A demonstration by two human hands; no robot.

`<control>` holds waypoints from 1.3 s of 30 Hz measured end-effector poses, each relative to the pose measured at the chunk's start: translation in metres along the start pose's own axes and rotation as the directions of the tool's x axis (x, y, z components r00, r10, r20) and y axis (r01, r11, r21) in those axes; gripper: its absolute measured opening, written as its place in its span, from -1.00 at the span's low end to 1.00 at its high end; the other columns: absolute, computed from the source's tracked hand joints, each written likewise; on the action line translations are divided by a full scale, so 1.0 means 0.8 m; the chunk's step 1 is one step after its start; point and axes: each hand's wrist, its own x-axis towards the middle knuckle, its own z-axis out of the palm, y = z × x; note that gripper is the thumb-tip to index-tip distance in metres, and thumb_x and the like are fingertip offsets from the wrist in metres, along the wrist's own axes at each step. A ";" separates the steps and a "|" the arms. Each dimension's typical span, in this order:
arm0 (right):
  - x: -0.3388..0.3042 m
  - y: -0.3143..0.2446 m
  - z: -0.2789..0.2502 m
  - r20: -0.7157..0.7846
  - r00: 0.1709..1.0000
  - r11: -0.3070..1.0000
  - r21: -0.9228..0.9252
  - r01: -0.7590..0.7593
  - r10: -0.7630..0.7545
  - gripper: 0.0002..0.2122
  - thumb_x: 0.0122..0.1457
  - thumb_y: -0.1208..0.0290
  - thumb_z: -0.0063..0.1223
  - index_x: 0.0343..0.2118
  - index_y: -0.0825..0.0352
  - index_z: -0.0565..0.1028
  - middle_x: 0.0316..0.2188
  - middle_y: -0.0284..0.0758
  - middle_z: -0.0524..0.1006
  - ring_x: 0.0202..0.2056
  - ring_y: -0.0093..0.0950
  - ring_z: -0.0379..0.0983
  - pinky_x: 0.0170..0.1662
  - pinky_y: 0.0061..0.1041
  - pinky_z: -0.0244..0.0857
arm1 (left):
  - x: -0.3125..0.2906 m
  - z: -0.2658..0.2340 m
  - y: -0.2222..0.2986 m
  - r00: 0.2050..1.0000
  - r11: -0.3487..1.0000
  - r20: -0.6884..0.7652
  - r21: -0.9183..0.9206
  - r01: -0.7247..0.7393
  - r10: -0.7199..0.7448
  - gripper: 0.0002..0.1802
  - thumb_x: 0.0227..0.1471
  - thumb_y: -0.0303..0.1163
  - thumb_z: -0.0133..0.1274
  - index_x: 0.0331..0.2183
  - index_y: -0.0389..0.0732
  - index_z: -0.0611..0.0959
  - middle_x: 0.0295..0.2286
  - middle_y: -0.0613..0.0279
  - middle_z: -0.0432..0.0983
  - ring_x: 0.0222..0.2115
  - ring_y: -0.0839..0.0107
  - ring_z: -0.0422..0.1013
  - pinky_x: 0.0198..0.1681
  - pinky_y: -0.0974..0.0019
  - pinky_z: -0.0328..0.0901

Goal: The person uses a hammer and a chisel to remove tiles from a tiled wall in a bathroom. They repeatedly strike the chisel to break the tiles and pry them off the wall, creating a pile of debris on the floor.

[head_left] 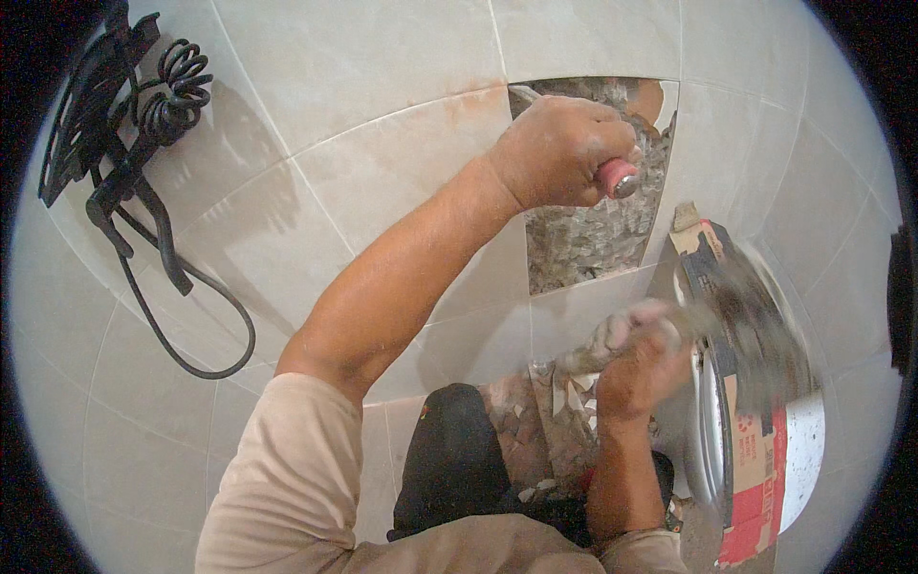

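My left hand (566,143) is closed around the pink-red handle (612,173) of a chisel-like tool with a metal end cap. A thin bit of its blade shows at the upper left corner of a rectangular opening (588,249) in the tiled wall. Rough grey mortar lies bare inside this opening, with a brownish patch at its top right. Lower and to the right, my right hand (643,373) grips a thick, dusty handle (585,360). It appears to be a hammer; its head (760,320) is smeared by motion in front of the cardboard.
Cardboard (751,469) with a red edge covers part of a white rounded fixture (706,430) at the right. A black coiled hose (182,91) and black rack (91,105) hang at the upper left. Broken tile and rubble (550,430) lie below, by my dark-clothed leg (449,459).
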 end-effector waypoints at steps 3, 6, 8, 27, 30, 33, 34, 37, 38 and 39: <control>0.018 0.016 0.004 0.123 0.965 0.916 -0.306 0.257 -0.230 -0.71 0.35 0.23 0.02 -0.36 0.40 0.45 -0.53 -0.23 0.47 -0.51 -0.36 0.41 -0.40 -0.28 0.31 | -0.007 0.009 0.000 1.000 1.000 0.002 -0.002 0.011 -0.011 -0.75 -0.25 -0.34 0.32 -0.51 -0.11 0.55 -0.52 0.20 0.51 -0.45 0.10 0.52 -0.37 0.07 0.41; 0.018 -0.003 -0.003 0.135 0.990 0.946 -0.323 0.013 0.032 -0.73 0.36 0.23 -0.04 -0.23 0.40 0.48 -0.46 -0.13 0.52 -0.42 -0.21 0.47 -0.25 -0.22 0.36 | -0.011 0.012 -0.002 1.000 1.000 0.007 0.001 -0.006 0.006 -0.80 -0.13 -0.36 0.29 -0.43 -0.13 0.58 -0.53 0.16 0.47 -0.45 0.05 0.48 -0.39 0.03 0.38; -0.004 0.000 -0.029 0.107 0.992 0.963 -0.269 -0.038 0.069 -0.71 0.37 0.24 -0.08 -0.15 0.41 0.49 -0.43 -0.09 0.54 -0.39 -0.14 0.49 -0.19 -0.21 0.39 | -0.008 0.019 0.009 1.000 0.999 0.008 -0.033 0.004 -0.004 -0.81 -0.08 -0.37 0.26 -0.39 -0.15 0.59 -0.52 0.13 0.44 -0.45 0.02 0.46 -0.39 0.01 0.35; -0.022 -0.022 -0.058 0.198 0.964 0.980 0.054 -0.193 0.179 -0.60 0.43 0.00 -0.17 -0.22 0.35 0.38 -0.57 -0.42 0.36 -0.57 -0.64 0.31 -0.52 -0.60 0.19 | 0.003 0.046 0.027 0.951 0.972 -0.259 0.115 0.204 -0.169 -0.63 -0.21 -0.38 0.36 -0.29 -0.12 0.59 -0.31 0.13 0.44 -0.26 0.05 0.40 -0.21 0.05 0.22; -0.014 -0.044 -0.052 0.189 0.954 0.969 0.037 -0.243 0.232 -0.58 0.43 -0.01 -0.22 -0.19 0.36 0.37 -0.56 -0.41 0.38 -0.57 -0.63 0.31 -0.52 -0.60 0.20 | 0.006 0.049 0.022 0.951 0.971 -0.266 0.135 0.197 -0.156 -0.67 -0.15 -0.35 0.34 -0.29 -0.12 0.60 -0.33 0.13 0.45 -0.30 0.06 0.43 -0.25 0.05 0.25; -0.003 -0.025 -0.040 0.102 0.976 0.979 0.054 -0.196 0.190 -0.58 0.44 0.00 -0.26 -0.16 0.36 0.38 -0.52 -0.39 0.40 -0.58 -0.61 0.32 -0.55 -0.58 0.20 | 0.013 0.050 0.015 0.957 0.962 -0.233 0.167 0.215 -0.174 -0.75 -0.05 -0.31 0.30 -0.32 -0.13 0.59 -0.41 0.13 0.47 -0.39 0.04 0.46 -0.34 0.04 0.30; 0.002 -0.020 -0.039 0.082 0.977 0.974 0.094 -0.206 0.198 -0.59 0.45 0.02 -0.27 -0.15 0.36 0.38 -0.52 -0.38 0.40 -0.59 -0.60 0.33 -0.56 -0.57 0.21 | 0.016 0.051 0.012 0.959 0.958 -0.213 0.175 0.227 -0.188 -0.77 -0.01 -0.30 0.28 -0.33 -0.13 0.58 -0.44 0.13 0.47 -0.42 0.03 0.47 -0.36 0.03 0.32; 0.033 -0.040 -0.025 0.070 0.951 0.908 0.285 -0.308 0.300 -0.63 0.46 0.07 -0.30 -0.13 0.34 0.37 -0.52 -0.36 0.40 -0.62 -0.56 0.33 -0.61 -0.54 0.22 | 0.023 0.059 0.002 0.957 0.962 -0.228 0.160 0.221 -0.182 -0.72 -0.16 -0.34 0.36 -0.40 -0.08 0.56 -0.49 0.26 0.47 -0.44 0.15 0.47 -0.35 0.10 0.29; 0.047 -0.039 -0.016 0.026 0.954 0.928 0.225 -0.298 0.300 -0.65 0.47 0.09 -0.29 -0.14 0.34 0.37 -0.54 -0.35 0.39 -0.64 -0.56 0.32 -0.62 -0.54 0.22 | 0.025 0.061 0.001 0.956 0.964 -0.230 0.152 0.219 -0.181 -0.72 -0.16 -0.35 0.35 -0.41 -0.08 0.56 -0.49 0.27 0.47 -0.43 0.15 0.47 -0.35 0.10 0.29; 0.060 -0.035 -0.005 -0.017 0.954 0.942 0.164 -0.294 0.301 -0.66 0.47 0.11 -0.29 -0.15 0.33 0.37 -0.57 -0.35 0.38 -0.66 -0.56 0.31 -0.64 -0.53 0.22 | 0.025 0.062 0.001 0.956 0.965 -0.229 0.143 0.218 -0.182 -0.73 -0.16 -0.35 0.35 -0.41 -0.07 0.55 -0.49 0.27 0.47 -0.43 0.16 0.48 -0.35 0.10 0.29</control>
